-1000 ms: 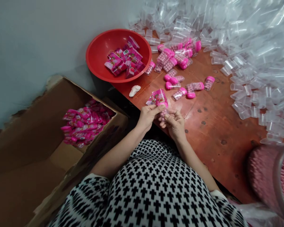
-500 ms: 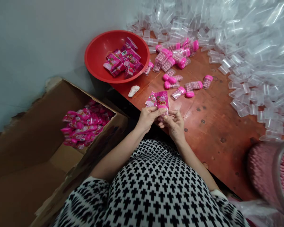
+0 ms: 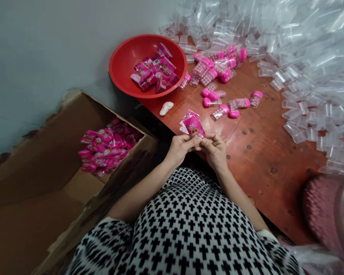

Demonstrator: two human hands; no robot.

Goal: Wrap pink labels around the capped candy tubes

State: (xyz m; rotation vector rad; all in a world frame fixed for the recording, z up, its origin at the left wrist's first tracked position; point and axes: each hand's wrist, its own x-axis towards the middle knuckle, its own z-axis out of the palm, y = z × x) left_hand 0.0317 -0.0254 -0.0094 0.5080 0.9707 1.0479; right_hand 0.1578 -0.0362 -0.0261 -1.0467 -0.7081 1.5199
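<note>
Between my two hands, at the table's near edge, is a pink printed sleeve [image 3: 193, 125]. My left hand [image 3: 179, 149] pinches its lower end with thumb and fingers. Close beside it, my right hand [image 3: 216, 149] grips the same end, thumb tips nearly touching. A trace of pink beads shows at that end; fingers hide the rest. Just behind lie more printed sleeves [image 3: 184, 128], partly covered by the held one. Small clear bottles of pink beads with pink caps [image 3: 220, 112] are scattered farther back on the table.
A red bowl [image 3: 122, 82] with folded printed sleeves stands back left, near a white lump [image 3: 166, 108]. Left of me, a cardboard box [image 3: 83, 187] contains wrapped pink bottles [image 3: 106, 149]. Clear empty tubes [image 3: 312, 76] are heaped back right; a tub of pink beads [image 3: 322, 206] stands at right.
The pink-capped bottle of beads seen between my fingers is now mostly hidden behind the sleeve and fingers. My hands have drawn closer together. The whole view has shifted slightly.
</note>
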